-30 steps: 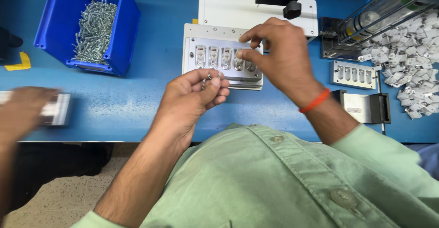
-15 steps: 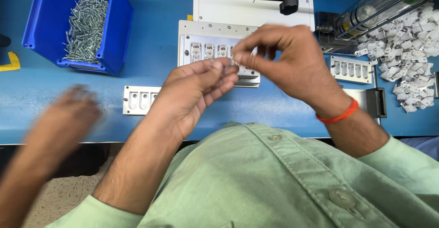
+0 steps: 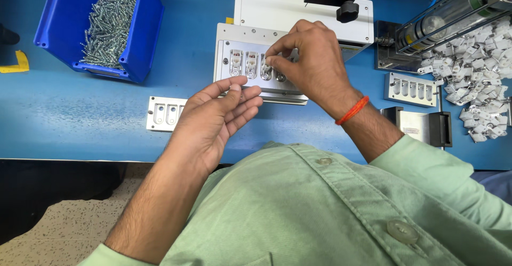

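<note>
A grey metal fixture plate with a row of slots holding small metal-and-white parts lies on the blue table in front of me. My right hand, with an orange thread at the wrist, pinches thumb and forefinger on a small part at the third slot. My left hand hovers palm-up just below the plate's front edge. Its fingers are half curled and the thumb presses on the forefinger. Whatever lies under the thumb is hidden.
A small metal plate with slots lies left of my left hand. A blue bin of screws stands far left. A white machine base with a black knob sits behind. At right are another slotted plate, a metal block and white parts.
Another person's blurred hand at the left set down the small slotted plate and withdrew. My right hand went from my left fingertips to the fixture's third slot.
</note>
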